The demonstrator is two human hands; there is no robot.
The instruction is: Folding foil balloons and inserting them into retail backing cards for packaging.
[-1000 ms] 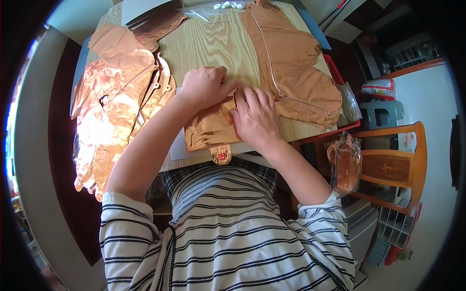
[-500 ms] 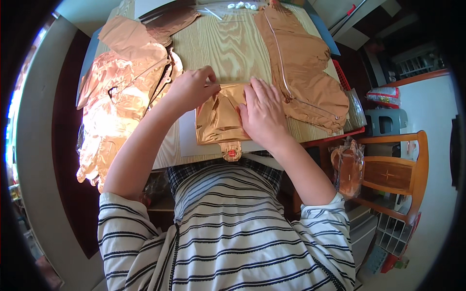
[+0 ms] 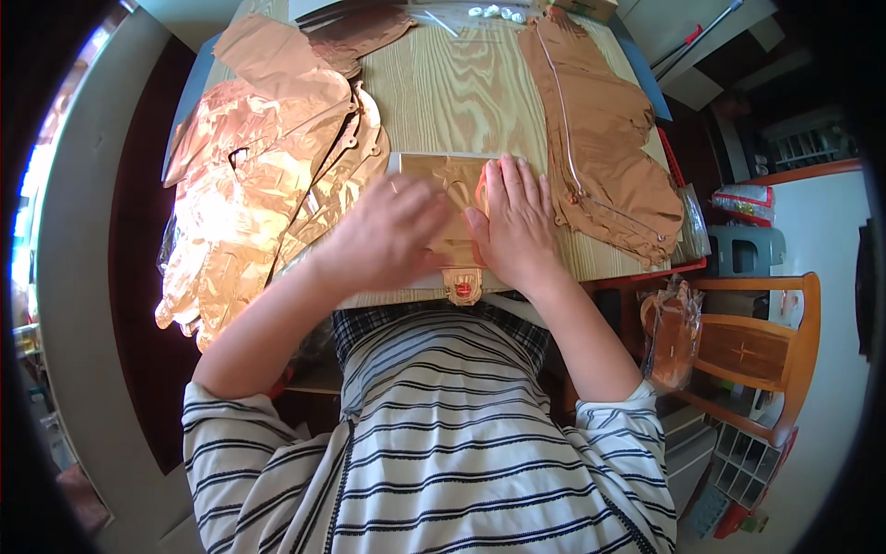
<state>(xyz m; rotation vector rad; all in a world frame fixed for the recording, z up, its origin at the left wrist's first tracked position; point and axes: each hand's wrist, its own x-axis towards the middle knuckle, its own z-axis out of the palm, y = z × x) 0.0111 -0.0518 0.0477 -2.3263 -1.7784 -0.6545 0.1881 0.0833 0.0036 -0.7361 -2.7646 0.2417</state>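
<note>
A folded copper-coloured foil balloon (image 3: 438,169) lies on a pale sheet at the near edge of the table. Its tab (image 3: 462,287), with a red spot, sticks out toward me. My right hand (image 3: 519,222) rests flat on the foil's right side, fingers stretched out. Across the left part of the foil passes my left hand (image 3: 388,231), smeared by motion, so its fingers cannot be made out. That hand and forearm cover much of the foil's left half.
Flat foil balloons are piled on the left (image 3: 249,185), overhanging the table's near edge. Another stack (image 3: 609,138) lies on the right. Small white pieces (image 3: 496,13) sit at the back of the wooden table (image 3: 443,92). A chair (image 3: 752,346) with a bagged foil item stands right.
My left hand has come off the foil's top edge and moved down toward me over its left side. My right hand stays on the right side, fingers flatter. The whole view has shifted slightly.
</note>
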